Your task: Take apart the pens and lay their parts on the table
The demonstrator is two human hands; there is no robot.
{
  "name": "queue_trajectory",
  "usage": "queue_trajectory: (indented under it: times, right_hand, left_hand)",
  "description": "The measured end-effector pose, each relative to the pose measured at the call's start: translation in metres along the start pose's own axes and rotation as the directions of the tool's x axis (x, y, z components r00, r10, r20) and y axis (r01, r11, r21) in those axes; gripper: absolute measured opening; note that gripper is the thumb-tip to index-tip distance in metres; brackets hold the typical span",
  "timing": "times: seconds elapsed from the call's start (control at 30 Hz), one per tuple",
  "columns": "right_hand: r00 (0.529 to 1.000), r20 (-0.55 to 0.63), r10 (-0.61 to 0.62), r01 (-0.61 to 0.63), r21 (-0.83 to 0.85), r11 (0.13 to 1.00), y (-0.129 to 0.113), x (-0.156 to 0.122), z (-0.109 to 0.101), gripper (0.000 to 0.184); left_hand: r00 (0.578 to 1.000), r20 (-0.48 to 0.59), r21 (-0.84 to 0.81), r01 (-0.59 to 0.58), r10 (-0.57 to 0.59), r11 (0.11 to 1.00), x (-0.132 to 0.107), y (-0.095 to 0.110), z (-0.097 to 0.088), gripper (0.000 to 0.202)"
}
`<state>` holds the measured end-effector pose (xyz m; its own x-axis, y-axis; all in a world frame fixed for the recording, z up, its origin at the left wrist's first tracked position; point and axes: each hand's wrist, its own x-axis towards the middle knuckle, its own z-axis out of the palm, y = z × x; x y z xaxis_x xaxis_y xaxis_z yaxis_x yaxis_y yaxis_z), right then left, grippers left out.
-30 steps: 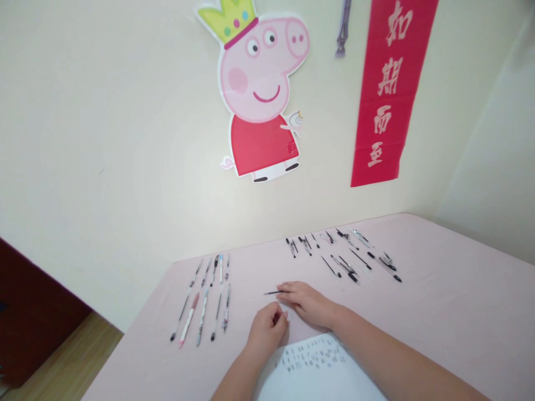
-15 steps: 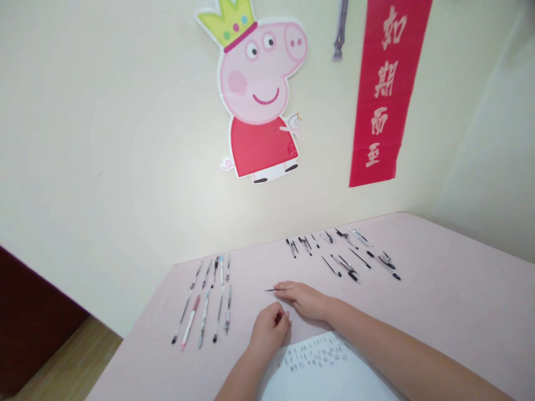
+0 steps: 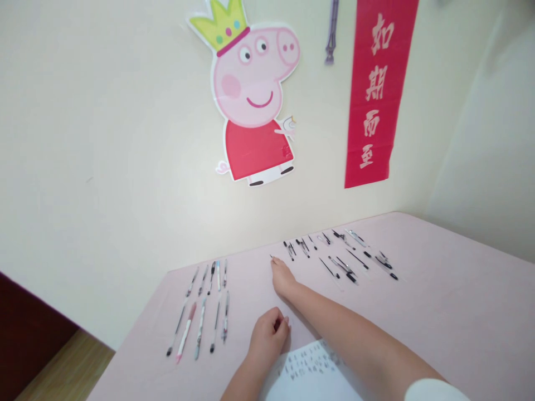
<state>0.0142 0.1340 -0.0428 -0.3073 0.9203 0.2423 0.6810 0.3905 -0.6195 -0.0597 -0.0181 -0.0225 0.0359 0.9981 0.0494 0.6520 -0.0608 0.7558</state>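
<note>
The pink bench (image 3: 460, 312) spread beneath both hands, a written sheet of paper (image 3: 309, 384) lying just nearer than the left hand (image 3: 265, 334), which was loosely curled. Two rows of pens (image 3: 201, 326) lay left of that hand, and loose pen parts (image 3: 358, 259) lay right of the right hand (image 3: 283, 277). Its fingers were narrowed on what was probably a slim refill (image 3: 271, 256), only the dark tip showing beyond them.

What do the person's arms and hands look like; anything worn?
The left hand and right hand are gloveless, with no ring or watch visible. A white sleeve shows on the right arm at the bottom edge; the left forearm looks bare.
</note>
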Motion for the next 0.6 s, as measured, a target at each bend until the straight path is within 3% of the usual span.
queue_trajectory:
  times: [0.3, 0.6]
  right_hand:
    - [0.978, -0.12, 0.168, -0.17, -0.003, 0.985, 0.005, 0.043, 0.016, 0.057]
    - [0.967, -0.152, 0.205, -0.209, -0.006, 0.978, 0.01, 0.051, 0.02, 0.054]
  left_hand:
    - [1.0, -0.009, -0.005, 0.006, -0.006, 1.0, 0.002, -0.003, 0.002, 0.022]
    - [1.0, -0.002, 0.006, 0.018, -0.018, 1.0, 0.002, -0.002, 0.002, 0.021]
